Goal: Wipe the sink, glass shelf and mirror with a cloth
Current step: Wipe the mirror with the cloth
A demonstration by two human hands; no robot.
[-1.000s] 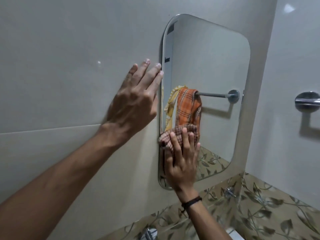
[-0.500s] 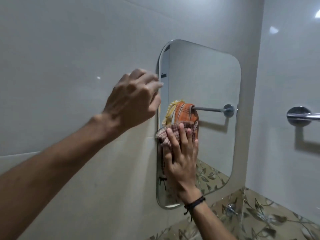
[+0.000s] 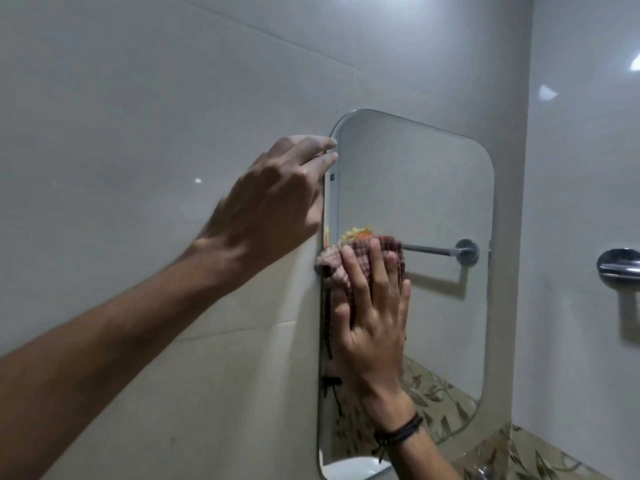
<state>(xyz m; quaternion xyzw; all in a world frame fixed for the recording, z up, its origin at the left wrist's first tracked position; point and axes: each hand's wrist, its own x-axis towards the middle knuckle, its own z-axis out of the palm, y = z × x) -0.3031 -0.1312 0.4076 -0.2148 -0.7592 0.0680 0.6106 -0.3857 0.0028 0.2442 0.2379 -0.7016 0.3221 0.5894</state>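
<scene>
A rounded rectangular mirror (image 3: 433, 188) hangs on the pale tiled wall. My right hand (image 3: 372, 317) lies flat with straight fingers on a brownish checked cloth (image 3: 329, 261) and presses it against the mirror's left side at mid height. My left hand (image 3: 273, 202) is at the mirror's upper left edge, its bent fingers hooked on that edge. The cloth's lower part is hidden under my right palm. Neither the sink nor the glass shelf is in view.
A chrome towel bar mount (image 3: 620, 263) sticks out of the right wall. The mirror reflects another bar (image 3: 465, 251) and an orange cloth behind my own. Leaf-patterned tiles (image 3: 540, 459) run along the bottom right corner.
My left hand went from lying flat on the wall to curling its fingers on the mirror's edge. My right hand slid the cloth a little upward on the glass. The camera tilted up.
</scene>
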